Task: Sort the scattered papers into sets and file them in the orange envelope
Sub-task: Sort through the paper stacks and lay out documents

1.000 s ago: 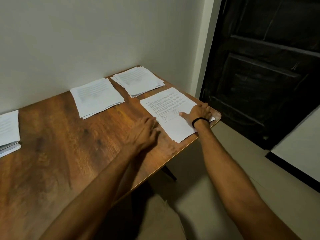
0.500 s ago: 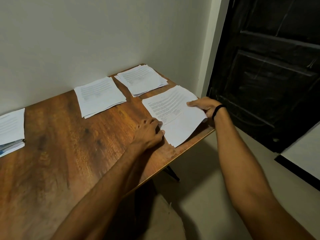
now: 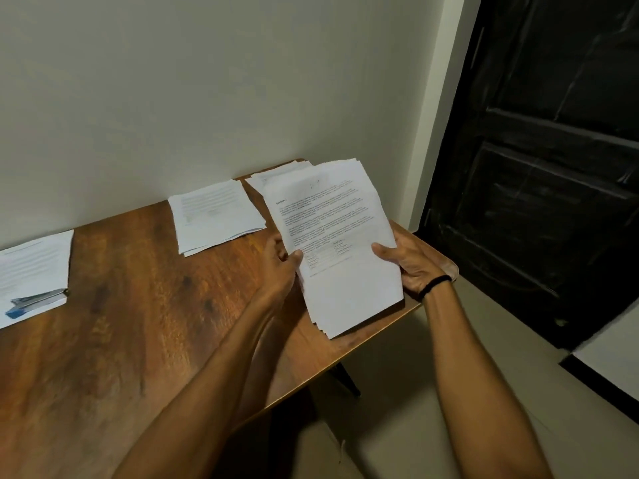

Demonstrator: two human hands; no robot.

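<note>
A stack of white printed papers (image 3: 340,236) is lifted off the wooden table (image 3: 131,305) at its right end, tilted toward me. My left hand (image 3: 281,267) grips its left edge and my right hand (image 3: 411,261), with a black band on the wrist, grips its right edge. A second paper set (image 3: 216,216) lies flat by the wall. A third set (image 3: 276,176) lies behind the held stack, mostly hidden by it. A fourth set (image 3: 33,271) with blue print on lower sheets lies at the far left. No orange envelope is in view.
The table stands against a pale wall (image 3: 207,81). A dark door (image 3: 553,167) is to the right, past the table's rounded corner. Pale floor (image 3: 415,392) and a table leg (image 3: 347,378) show below the front edge.
The stack lay flat on the table with both hands pressing on it. Both hands have now taken its side edges and raised it off the surface. The view has shifted to the right.
</note>
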